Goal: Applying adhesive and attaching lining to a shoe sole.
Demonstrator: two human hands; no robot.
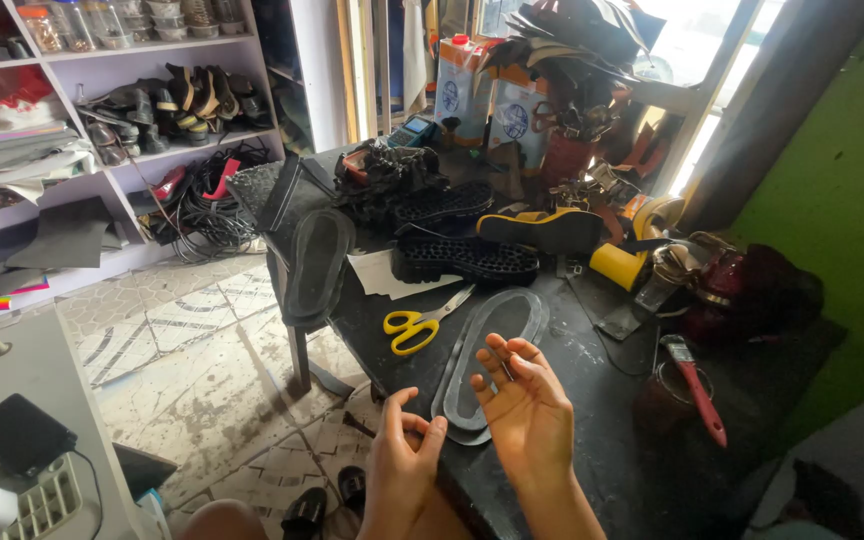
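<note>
My right hand (527, 405) is raised above the near edge of the black bench (592, 400), palm turned up to me and the fingers loosely spread; a small thin dark thing lies against the fingers, but it is too small for me to tell what it is or whether I really grip it. My left hand (404, 455) is lower, just beside the bench edge, with the fingers half curled and the thumb up, and I see nothing in it. Directly behind my right hand a flat grey sole piece (492, 335) with a pale outline lies on the bench, its near tip just beside my fingers and partly hidden by them. To the left of this sole are scissors with yellow handles (414, 325), closed, their blades pointing to a white sheet of paper (377, 275). Beyond the paper lies a black treaded shoe sole (467, 258), and another dark flat sole (314, 262) hangs over the left edge of the bench. On the right side of the bench a brush with a red handle (697, 385) rests across a dark tin. Farther back there is a yellow and black sole (542, 228) and a heap of leather pieces and tools near the window. On the left, white shelves (102, 130) carry sandals and folded material, and black cords lie on the tiled floor (192, 350).
</note>
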